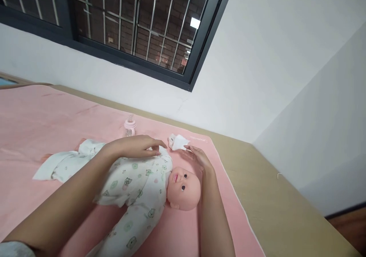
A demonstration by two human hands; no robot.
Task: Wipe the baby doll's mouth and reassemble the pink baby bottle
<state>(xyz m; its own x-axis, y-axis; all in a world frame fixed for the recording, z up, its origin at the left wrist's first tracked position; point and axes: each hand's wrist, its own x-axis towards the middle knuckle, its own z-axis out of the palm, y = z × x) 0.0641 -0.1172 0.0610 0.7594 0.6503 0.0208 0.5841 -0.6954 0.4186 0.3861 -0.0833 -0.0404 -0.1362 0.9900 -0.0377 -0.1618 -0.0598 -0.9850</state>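
Note:
A baby doll (184, 190) in a white sleepsuit (134, 177) with small green prints lies on its back, head to the right, its near sleeve stretched toward me. My left hand (141, 146) reaches across the doll's chest. Its fingers point right, with the thumb apart below them, at the far shoulder; contact with the fabric is unclear. Beyond the doll's head is my right hand (197, 156), fingers stretched and apart. Its fingertips are at the edge of a small crumpled white cloth or tissue (180, 142), apparently without gripping it.
A pink-topped baby bottle (130, 125) stands behind the doll, partly hidden by my left hand. Under everything lies a pink mat (34, 123) on a tan surface (257, 181). A white wall (228, 78) and a dark-framed barred window (137, 24) rise behind.

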